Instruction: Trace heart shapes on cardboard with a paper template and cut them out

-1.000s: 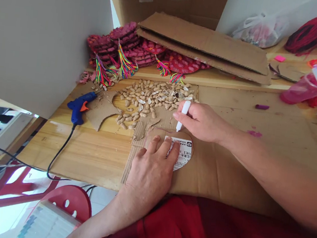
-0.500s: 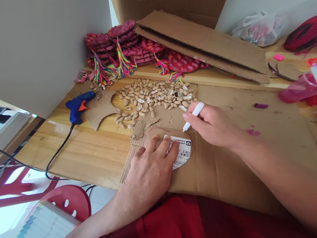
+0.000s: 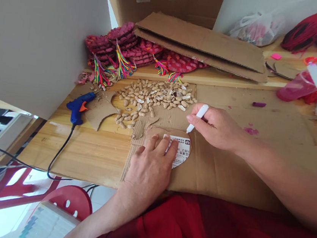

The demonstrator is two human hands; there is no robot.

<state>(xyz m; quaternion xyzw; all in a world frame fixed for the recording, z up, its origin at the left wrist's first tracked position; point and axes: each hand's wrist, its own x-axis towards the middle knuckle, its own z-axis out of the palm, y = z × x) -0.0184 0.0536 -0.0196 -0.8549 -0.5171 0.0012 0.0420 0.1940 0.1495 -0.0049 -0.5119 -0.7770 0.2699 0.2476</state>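
Under the spread fingers of my left hand (image 3: 152, 162) lies a rounded cardboard piece (image 3: 158, 131) with a white printed label (image 3: 183, 146) on it. The hand is open and presses the piece flat onto a larger cardboard sheet (image 3: 210, 167). My right hand (image 3: 217, 127) is closed around a white marker pen (image 3: 198, 118). The pen leans, its tip down at the upper right edge of the rounded piece. A thin dark line runs along that edge. Part of the piece is hidden beneath my left hand.
Peanuts (image 3: 155, 95) lie scattered behind my hands. To the left are a blue glue gun (image 3: 78, 106) with its cord and a cardboard scrap (image 3: 101, 108). Flat cardboard (image 3: 202, 40) rests over tasselled red pieces (image 3: 123, 46) at the back. A purple cap (image 3: 259, 104) and pink cup (image 3: 296, 89) are right.
My right hand has moved the marker pen slightly right and down along the rounded piece's edge. My left hand stays on the piece. The view has shifted a little.
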